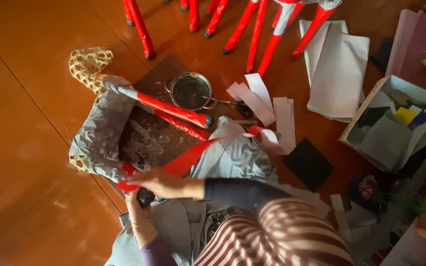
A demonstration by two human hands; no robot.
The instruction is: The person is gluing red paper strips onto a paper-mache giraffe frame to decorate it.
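Red paper strip (183, 162) going onto a grey-papered leg.
We press the strip flat under our right hand (161, 183), fingers spread; our left hand (141, 199) is clenched around the leg's dark end (145, 196), beside the metal bowl (190, 91).

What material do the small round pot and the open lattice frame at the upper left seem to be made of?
The small round pot looks like metal, with a shiny silver finish: its rim gives bright reflections. The lattice frame appears to be woven bamboo or similar cane, pale tan and matt: flat strips cross to form open holes. Grey paper covers part of it, wrinkled and dull.
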